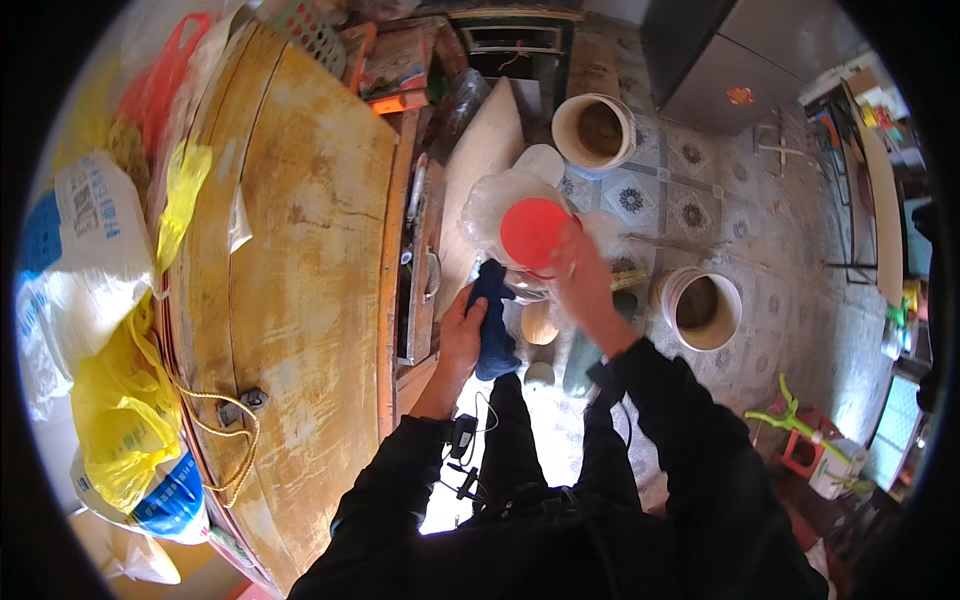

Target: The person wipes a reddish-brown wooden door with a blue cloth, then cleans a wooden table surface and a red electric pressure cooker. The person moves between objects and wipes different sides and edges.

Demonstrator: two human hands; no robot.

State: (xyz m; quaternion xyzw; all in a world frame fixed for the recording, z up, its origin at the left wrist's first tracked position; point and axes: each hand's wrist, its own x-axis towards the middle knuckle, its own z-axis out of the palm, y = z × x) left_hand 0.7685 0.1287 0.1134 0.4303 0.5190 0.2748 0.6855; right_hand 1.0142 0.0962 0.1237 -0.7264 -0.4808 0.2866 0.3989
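My right hand [581, 277] grips a round red plastic lid or shallow container [534, 231] by its right edge; which of the two it is I cannot tell. A dark blue cloth [493, 330] hangs from my left hand [459, 330], just below and left of the red thing. Beneath the red thing lie pale, translucent plastic bags [487, 206], their contents unclear. A rounded tan object [539, 322] shows between my forearms, close to the floor.
To my left is a worn yellow wooden cabinet [315, 217] with an open drawer [420, 277]. Two white buckets, one farther off [559, 135] and one at the right [735, 315], stand on the tiled floor [757, 262]. Plastic bags [124, 420] crowd the far left.
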